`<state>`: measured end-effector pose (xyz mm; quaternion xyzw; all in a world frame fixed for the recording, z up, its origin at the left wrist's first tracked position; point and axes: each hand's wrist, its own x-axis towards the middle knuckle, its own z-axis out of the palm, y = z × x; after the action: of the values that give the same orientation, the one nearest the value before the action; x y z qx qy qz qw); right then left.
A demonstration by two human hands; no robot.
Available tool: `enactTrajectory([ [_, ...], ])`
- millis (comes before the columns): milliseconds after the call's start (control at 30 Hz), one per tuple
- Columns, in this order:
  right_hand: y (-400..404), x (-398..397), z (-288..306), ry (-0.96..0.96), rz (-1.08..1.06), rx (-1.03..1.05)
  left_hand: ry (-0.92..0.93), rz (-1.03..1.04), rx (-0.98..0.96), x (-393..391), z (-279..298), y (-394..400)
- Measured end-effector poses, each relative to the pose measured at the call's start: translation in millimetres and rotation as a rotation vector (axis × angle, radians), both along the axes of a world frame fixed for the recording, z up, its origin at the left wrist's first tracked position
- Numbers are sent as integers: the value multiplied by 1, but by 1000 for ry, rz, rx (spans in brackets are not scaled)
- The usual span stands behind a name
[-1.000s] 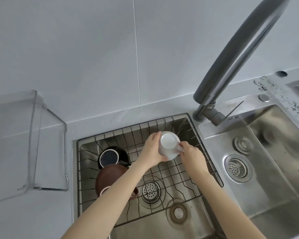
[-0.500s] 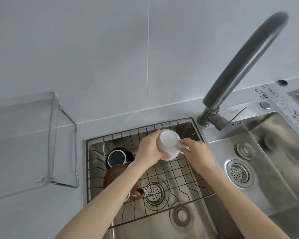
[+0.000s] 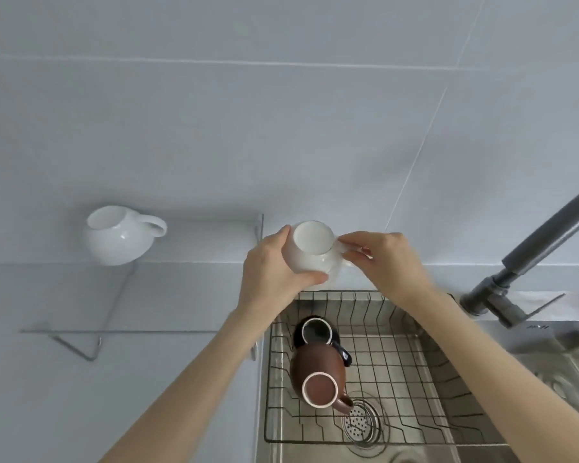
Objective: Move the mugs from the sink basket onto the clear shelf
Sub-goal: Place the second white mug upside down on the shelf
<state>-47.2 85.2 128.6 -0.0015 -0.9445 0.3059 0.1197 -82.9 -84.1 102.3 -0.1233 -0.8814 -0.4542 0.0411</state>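
Both hands are up off the basket here, carrying a white mug point(image 3: 311, 250) between them. The left hand point(image 3: 269, 275) cups the body, its fingers point(image 3: 310, 279) wrapped under and around the rounded side; the right hand point(image 3: 386, 259) has its fingers point(image 3: 355, 250) pinching the handle, thumb and fingertips pressed together on it. The mug is tipped, its mouth facing the camera, in the air just above the back rim of the sink basket point(image 3: 391, 372).

Out beyond the left fingers sits the clear shelf point(image 3: 211, 222), with another white mug point(image 3: 119, 237) already on it, leaning on its side, handle pointing toward the carried one. Below the fingers, down in the basket, a brown mug point(image 3: 318, 379) and a black mug point(image 3: 316, 330) wait, touching each other.

Now the risks, as I judge them. The shelf is transparent, and its near end barely shows against the pale wall, so the mug could clip that edge on the way across. The mug on the shelf looks unsteady on its round belly; a nudge could send it rolling off onto the desk point(image 3: 114, 379) beneath. A mug out of a sink basket may be wet, and a pinch on a slick handle could slip once the left hand lets go. Drop it now and it falls straight onto the two mugs below.
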Motion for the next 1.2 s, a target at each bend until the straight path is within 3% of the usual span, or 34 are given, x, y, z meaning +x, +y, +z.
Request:
enactTrajectory([
  [233,-82,-40,20,74,200,31,34,141,54,-14,21,-88],
  [433,-128,-80,15,1,303,77,-3,251,73,-32,9,-129],
  [700,-138,-120,-5,-75,303,82,-50,282,92,-70,-18,-134],
  [1200,-131,-135,-23,-32,301,-52,-65,291,38,-82,-28,-128],
])
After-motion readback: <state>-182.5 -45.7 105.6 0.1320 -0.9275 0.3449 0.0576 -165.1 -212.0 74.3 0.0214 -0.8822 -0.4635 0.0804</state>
